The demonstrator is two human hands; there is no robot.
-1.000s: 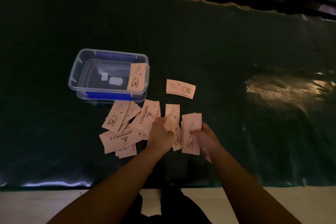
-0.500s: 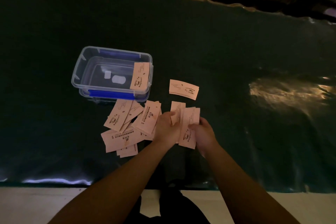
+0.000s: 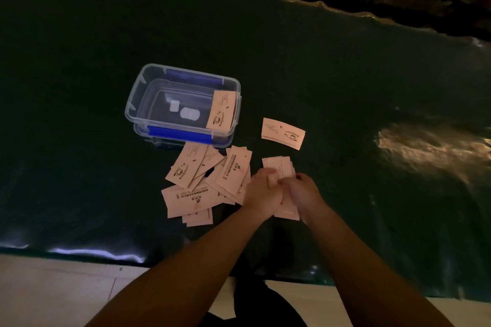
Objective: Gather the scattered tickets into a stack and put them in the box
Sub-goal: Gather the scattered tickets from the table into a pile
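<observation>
My left hand and my right hand press together around a small stack of pink tickets, whose top sticks out above my fingers. A loose pile of pink tickets lies fanned on the dark cloth just left of my left hand. Further back and to the right a single ticket lies alone. The clear plastic box with blue clips stands behind the pile, and one ticket leans against its right inner wall.
A dark green cloth covers the table, with a shiny glare patch at the right. Pale floor shows below the table's near edge. Two small white pieces lie on the box's bottom.
My two hands have closed together, squaring the tickets between them into one stack. The pile at the left, the lone ticket and the box have stayed put.
</observation>
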